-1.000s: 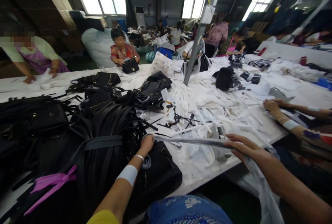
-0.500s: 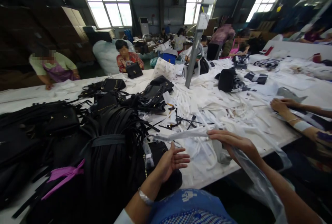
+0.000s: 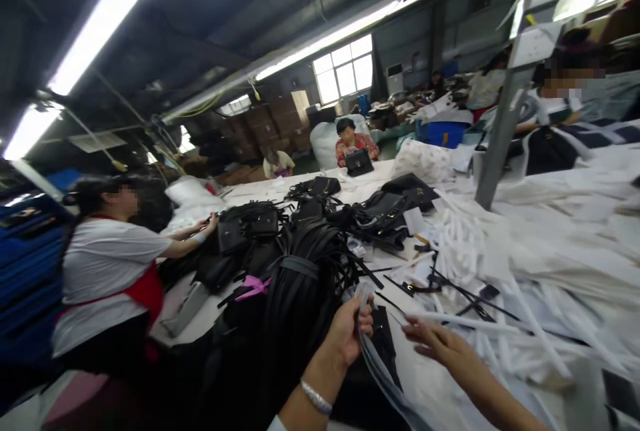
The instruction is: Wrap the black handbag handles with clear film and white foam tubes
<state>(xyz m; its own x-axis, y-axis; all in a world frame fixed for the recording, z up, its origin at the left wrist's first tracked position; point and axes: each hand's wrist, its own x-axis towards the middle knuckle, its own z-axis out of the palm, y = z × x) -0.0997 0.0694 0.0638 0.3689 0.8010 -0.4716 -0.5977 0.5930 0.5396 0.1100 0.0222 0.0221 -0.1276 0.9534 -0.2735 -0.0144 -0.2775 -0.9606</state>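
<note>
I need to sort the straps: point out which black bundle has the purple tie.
The strap bundle just ahead of the left hand. A purple ribbon is knotted at its left side; the black bags further back show none.

A long white table carries the work. On its left half lies a heap of black bags and a thick bundle of black straps tied with a purple ribbon. Its right half is covered with white strips and paper, with a few loose black straps lying across them. A grey post stands on the table among the white strips.
</note>
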